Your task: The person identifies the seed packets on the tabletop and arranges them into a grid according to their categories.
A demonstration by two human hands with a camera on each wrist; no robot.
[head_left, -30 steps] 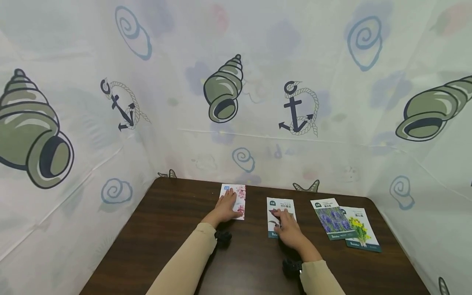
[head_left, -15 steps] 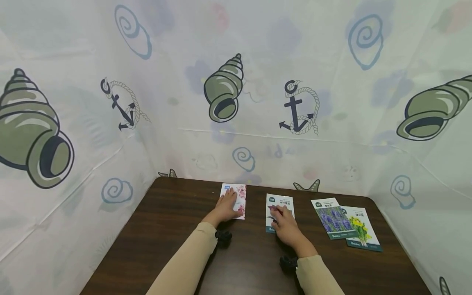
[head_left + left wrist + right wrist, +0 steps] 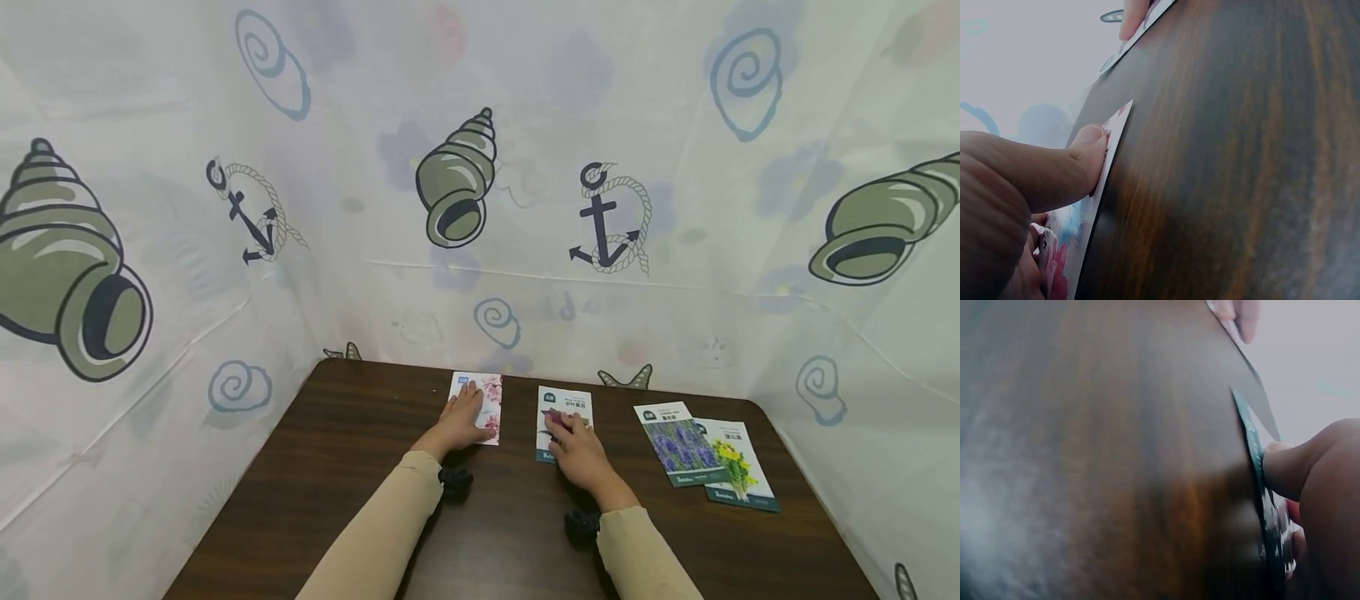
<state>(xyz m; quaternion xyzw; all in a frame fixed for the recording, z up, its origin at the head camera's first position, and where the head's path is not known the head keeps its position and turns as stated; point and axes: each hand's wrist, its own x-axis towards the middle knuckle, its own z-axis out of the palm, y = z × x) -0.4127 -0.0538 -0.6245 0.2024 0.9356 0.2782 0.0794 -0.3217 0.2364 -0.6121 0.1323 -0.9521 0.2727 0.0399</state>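
Observation:
My left hand rests with spread fingers on a white card with pink blossoms near the table's far edge. In the left wrist view the thumb touches that card near one edge. To the right, my right hand presses on a white flower card with a dark green bottom band, its fingers covering much of the purplish picture. The right wrist view has the thumb against the green band. Both cards lie flat and apart from each other.
Farther right, a card with purple flowers partly overlaps one with yellow flowers. The dark wooden table ends against a fabric wall printed with shells and anchors, which also encloses both sides.
My right hand has slid its card away from me, toward the far edge, and slightly left. The left hand and its card stay put, as do the two overlapping cards.

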